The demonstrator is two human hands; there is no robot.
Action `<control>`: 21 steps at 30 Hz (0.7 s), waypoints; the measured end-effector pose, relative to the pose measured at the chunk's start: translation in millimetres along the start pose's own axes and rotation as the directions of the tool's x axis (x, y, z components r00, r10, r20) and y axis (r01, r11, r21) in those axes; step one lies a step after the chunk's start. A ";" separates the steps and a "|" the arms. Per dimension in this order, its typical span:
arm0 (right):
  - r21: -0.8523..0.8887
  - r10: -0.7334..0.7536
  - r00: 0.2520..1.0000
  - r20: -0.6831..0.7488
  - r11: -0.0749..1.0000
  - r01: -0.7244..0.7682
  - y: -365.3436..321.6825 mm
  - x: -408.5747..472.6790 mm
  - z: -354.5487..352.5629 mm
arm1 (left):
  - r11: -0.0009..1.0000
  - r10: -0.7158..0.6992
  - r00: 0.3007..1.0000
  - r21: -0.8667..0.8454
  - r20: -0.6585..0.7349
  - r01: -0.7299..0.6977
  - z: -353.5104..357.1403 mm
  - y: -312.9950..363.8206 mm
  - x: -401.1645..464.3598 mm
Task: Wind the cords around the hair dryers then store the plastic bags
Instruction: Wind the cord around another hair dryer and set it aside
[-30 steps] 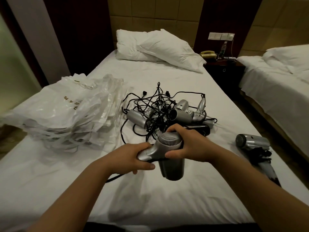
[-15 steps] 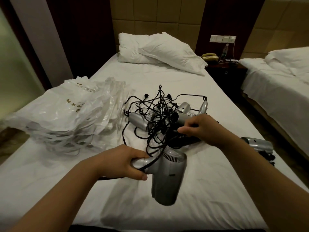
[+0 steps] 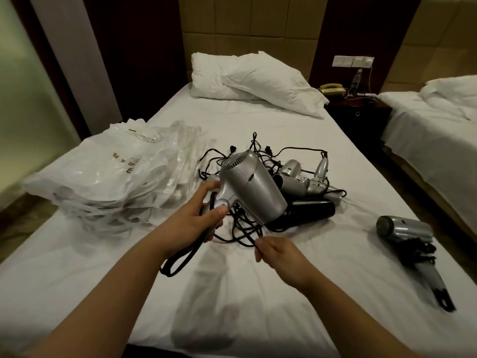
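Observation:
My left hand grips the folded handle of a silver hair dryer and holds it up over the bed, its rear grille facing away to the upper left. Its black cord hangs in a loop below that hand. My right hand pinches the cord between finger and thumb, low and to the right of the dryer. Behind lies a heap of several silver dryers in tangled black cords. A pile of clear plastic bags rests on the bed's left side.
One silver dryer with its cord wound on the handle lies apart at the bed's right edge. Pillows sit at the head of the white bed. A nightstand with a phone and a second bed stand to the right.
My left hand has raised and turned the dryer, which now points up over the heap. My right hand left the tangle and came down nearer me, pinching the cord.

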State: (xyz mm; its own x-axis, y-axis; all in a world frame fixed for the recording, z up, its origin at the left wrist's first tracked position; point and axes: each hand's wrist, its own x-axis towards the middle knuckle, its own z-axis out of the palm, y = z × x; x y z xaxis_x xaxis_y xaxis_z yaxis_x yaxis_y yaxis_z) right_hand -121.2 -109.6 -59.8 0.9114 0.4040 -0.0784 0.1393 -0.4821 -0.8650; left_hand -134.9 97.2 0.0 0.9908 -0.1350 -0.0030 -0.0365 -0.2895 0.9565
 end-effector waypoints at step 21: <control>-0.668 -0.351 0.911 0.215 0.628 0.400 -114.9 -1.3 -80.0 | 0.234 0.054 0.982 0.953 0.184 -0.191 22.5 -21.8 10.9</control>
State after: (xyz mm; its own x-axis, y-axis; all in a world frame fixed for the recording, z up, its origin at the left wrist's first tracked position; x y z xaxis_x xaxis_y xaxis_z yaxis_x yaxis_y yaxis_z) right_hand -107.5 -116.9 79.3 0.6983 0.7047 0.1251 0.7102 -0.6604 -0.2438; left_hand -126.3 80.8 -27.4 0.9467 -0.3220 -0.0050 -0.3218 -0.9453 -0.0540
